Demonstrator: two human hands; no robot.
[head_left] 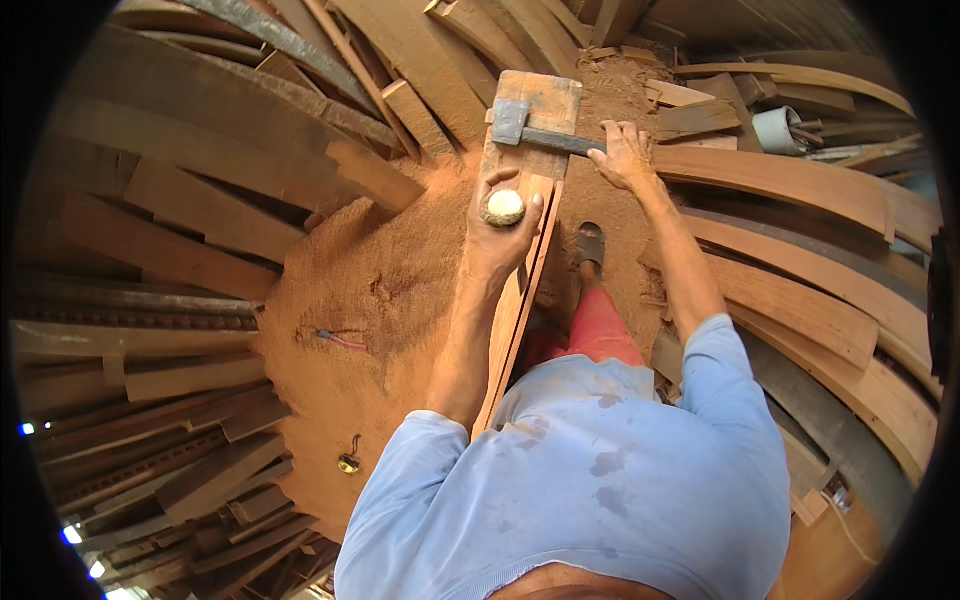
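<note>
My left hand (492, 235) is closed around an upright, round wooden handle (503, 207) with a pale, battered-looking end and a darker rim. What lies below that handle is mostly hidden by the hand. It stands over a long wooden plank (508, 325) with narrow slots or strips along its right side. At the far end of the plank lies a worn wooden block (545, 93). Across this block is the grey metal head of a hammer (511, 121). My right hand (627, 155) grips the end of its dark handle, thumb on top.
Reddish sawdust covers the floor (330, 270). On it lie pliers (342, 340) with red handles and a small yellow-and-black item (348, 463). Stacked boards (200, 210) crowd the left, and curved planks (790, 300) the right. A grey bucket (775, 132) sits far right.
</note>
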